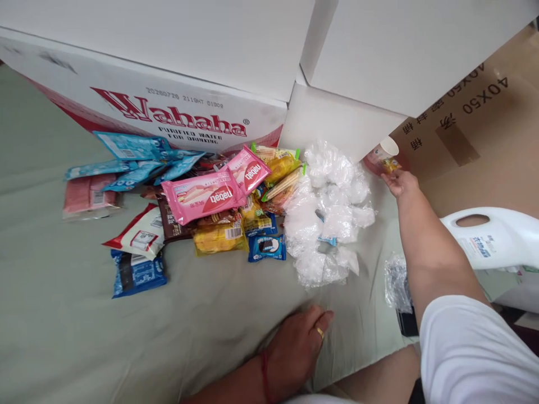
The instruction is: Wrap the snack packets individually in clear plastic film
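My right hand (pixel 401 183) reaches out at the right, its fingers closed on a small yellow-wrapped snack (pixel 390 165). The snack is right by the mouth of a white paper cup (pixel 386 147), which tilts beside the white box. Whether the two touch, I cannot tell. Down at the front, my left hand (pixel 297 342) rests on the greenish cloth (pixel 202 331) with its fingers curled in and nothing visible in them. Between the hands lies a heap of clear bubble-wrapped bundles (pixel 332 219), whose contents are mostly hidden.
Left of the bundles, pink nabati wafer packs (pixel 202 195) top a pile of snacks, near blue packets (pixel 130 146) and a red-and-white bag (pixel 141 231). A Wahaha carton (pixel 168 106) stands behind. A brown carton (pixel 471 146) and white jug (pixel 497 238) are at right.
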The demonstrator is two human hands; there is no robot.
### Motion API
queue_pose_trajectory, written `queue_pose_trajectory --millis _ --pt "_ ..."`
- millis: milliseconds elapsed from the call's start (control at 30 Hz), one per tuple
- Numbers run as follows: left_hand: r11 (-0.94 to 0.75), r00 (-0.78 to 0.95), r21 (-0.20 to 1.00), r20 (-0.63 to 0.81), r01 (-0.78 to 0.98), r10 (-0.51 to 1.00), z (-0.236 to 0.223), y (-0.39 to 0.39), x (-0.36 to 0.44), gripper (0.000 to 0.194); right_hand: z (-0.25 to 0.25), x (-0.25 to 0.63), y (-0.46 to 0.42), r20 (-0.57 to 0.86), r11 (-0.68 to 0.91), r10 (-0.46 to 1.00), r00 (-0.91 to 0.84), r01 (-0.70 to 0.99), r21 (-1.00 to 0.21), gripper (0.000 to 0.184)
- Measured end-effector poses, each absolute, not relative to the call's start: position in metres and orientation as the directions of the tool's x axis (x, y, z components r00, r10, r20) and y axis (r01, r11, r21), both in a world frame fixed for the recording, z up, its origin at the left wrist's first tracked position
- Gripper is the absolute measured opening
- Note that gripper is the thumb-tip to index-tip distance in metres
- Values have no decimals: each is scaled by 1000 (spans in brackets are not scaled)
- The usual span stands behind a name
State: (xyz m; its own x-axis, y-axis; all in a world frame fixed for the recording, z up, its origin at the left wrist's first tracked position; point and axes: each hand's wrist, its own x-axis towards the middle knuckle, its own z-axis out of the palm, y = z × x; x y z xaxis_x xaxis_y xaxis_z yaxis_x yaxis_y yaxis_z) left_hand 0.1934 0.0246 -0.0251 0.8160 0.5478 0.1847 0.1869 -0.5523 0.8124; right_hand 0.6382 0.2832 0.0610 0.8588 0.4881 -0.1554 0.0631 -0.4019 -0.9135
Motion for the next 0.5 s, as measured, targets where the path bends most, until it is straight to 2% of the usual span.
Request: queue_pose_trajectory --millis 133,300,400,500 --pt "-603 852 778 186 176 489 -30 21 194 52 82 623 261 -51 -424 551 833 227 -877 41" --pt "-602 846 791 244 109 474 -36 21 193 61 129 596 158 149 -382 628 764 470 -796 33" --pt "-558 821 819 226 131 525 -36 23 196 55 141 586 76 194 -493 642 742 593 -636 24" --pt "-488 795 857 177 166 580 -36 25 201 44 126 580 11 171 -639 617 768 616 -460 22"
